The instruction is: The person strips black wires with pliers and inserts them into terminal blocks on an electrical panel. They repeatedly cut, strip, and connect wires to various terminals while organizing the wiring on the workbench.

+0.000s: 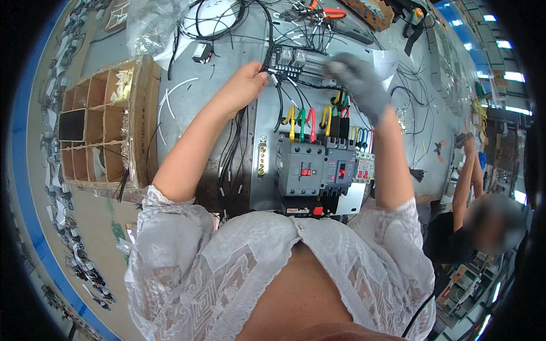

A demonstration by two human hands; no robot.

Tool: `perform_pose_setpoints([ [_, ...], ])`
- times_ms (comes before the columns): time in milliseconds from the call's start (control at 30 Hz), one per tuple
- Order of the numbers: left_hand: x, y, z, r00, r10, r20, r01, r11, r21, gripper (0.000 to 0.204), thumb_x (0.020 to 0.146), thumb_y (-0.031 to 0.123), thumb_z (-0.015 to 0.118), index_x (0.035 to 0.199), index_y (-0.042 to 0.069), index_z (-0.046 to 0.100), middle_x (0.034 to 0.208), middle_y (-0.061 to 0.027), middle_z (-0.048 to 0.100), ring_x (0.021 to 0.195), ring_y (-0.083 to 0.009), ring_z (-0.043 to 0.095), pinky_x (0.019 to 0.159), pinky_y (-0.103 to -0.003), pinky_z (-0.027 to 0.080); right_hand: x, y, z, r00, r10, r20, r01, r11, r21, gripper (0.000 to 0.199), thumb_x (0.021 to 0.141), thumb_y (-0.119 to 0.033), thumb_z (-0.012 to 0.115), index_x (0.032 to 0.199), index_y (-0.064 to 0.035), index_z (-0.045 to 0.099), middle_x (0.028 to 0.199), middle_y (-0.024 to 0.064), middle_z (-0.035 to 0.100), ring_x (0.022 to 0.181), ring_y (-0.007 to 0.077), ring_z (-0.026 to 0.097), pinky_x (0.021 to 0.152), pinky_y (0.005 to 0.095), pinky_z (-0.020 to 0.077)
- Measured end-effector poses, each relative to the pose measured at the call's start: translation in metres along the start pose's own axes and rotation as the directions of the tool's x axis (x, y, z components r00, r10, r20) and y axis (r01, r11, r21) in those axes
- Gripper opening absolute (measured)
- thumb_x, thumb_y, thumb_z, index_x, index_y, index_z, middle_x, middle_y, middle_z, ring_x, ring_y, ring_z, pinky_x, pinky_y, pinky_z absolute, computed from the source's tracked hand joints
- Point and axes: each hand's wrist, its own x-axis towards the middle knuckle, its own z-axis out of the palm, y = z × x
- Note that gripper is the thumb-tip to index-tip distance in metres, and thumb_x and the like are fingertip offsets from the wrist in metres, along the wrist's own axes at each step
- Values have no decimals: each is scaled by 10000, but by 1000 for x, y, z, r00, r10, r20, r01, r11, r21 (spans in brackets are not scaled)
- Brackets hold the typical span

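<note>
A metal mounting plate [264,122] lies in front of me with electrical parts on it. My bare left hand [245,88] is closed at the left end of the terminal block row, its fingertips on a bundle of black wires [265,63]. Grey-gloved and smeared by motion, my right hand [359,85] is over the right end of the terminal blocks [314,59]; its fingers are hard to make out. Two relays [292,55] sit on that row. Nearer me stand two circuit breakers [302,169] with yellow, green and red wires [302,124] at their tops.
A cardboard box with compartments [142,122] stands at the left. Loose black wires [230,156] hang over the bench's near edge. Orange-handled pliers [333,12] lie at the back. A small black-and-white component [201,53] rests left of the plate. Another person [455,227] is at the right.
</note>
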Motion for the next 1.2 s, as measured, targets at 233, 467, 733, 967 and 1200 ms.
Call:
perform_pose_setpoints([
  [233, 14, -21, 16, 984, 137, -117, -122, 985, 125, 163, 942, 169, 445, 824, 78, 512, 685, 29, 484, 556, -65, 401, 497, -215, 340, 62, 28, 56, 955, 20, 295, 96, 923, -372, 290, 869, -269, 533, 1069, -89, 643, 963, 145, 659, 873, 309, 618, 805, 358, 478],
  [467, 6, -8, 28, 989, 58, -135, -74, 991, -115, 167, 945, 181, 463, 822, 81, 518, 671, 46, 460, 539, -44, 363, 480, -201, 306, 75, 121, 74, 938, -78, 337, 109, 991, -74, 246, 844, -218, 578, 1043, -96, 655, 891, 138, 669, 794, 271, 630, 749, 338, 496],
  [733, 17, -17, 10, 998, -45, 50, 55, 973, -225, 138, 920, 198, 485, 847, 86, 517, 701, 39, 424, 553, -56, 335, 473, -226, 276, 44, 18, 38, 998, -37, 45, 50, 939, -341, 218, 907, -182, 533, 1036, -38, 634, 854, 115, 669, 786, 192, 643, 730, 298, 496],
  [967, 13, 5, -1, 984, -123, 132, 132, 989, -61, 123, 867, 181, 475, 880, 64, 510, 761, -12, 481, 580, -95, 393, 501, -245, 353, 38, -48, 76, 929, -178, 325, 359, 647, -673, 214, 875, -228, 527, 965, -56, 618, 854, 169, 644, 809, 349, 618, 736, 417, 491],
  [1200, 22, -9, -11, 950, -79, 302, 181, 927, -327, 97, 890, 118, 478, 834, 39, 474, 734, -10, 457, 542, -65, 365, 415, -203, 261, 42, -54, 85, 951, 141, 274, 167, 511, -843, 315, 812, -322, 595, 968, -57, 662, 932, 190, 654, 867, 334, 638, 743, 411, 519],
])
